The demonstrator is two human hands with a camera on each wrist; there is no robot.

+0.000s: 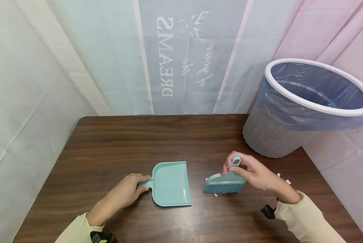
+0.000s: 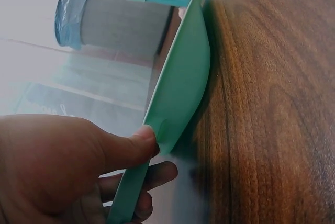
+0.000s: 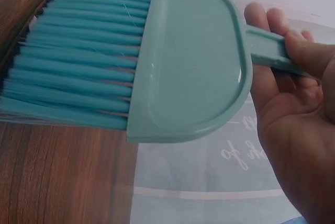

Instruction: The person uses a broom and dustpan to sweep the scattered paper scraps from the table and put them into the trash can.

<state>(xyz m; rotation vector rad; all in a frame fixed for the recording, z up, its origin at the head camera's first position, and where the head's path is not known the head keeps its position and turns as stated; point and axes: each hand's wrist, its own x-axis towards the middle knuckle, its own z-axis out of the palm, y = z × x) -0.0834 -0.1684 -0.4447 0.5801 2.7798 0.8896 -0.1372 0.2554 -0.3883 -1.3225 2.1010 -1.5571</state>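
Note:
My left hand point(image 1: 129, 189) pinches the handle of a mint-green dustpan point(image 1: 170, 185), thumb on one side and fingers beneath. The pan's open edge faces right, towards the brush. In the left wrist view the dustpan point(image 2: 180, 72) lies against the wooden table. To its right, my right hand point(image 1: 250, 168) grips the handle of a small green hand brush point(image 1: 225, 180). Its teal bristles point(image 3: 78, 51) point down at the table. A small pale scrap point(image 1: 216, 195) shows by the bristles, and a gap of bare table separates brush and pan.
Several pale scraps lie by the right forearm, one scrap point(image 1: 288, 182) among them. A grey waste bin point(image 1: 269, 135) with a blue liner and white rim stands at the back right of the brown table point(image 1: 133, 138). Printed cloth point(image 1: 187, 101) hangs behind it.

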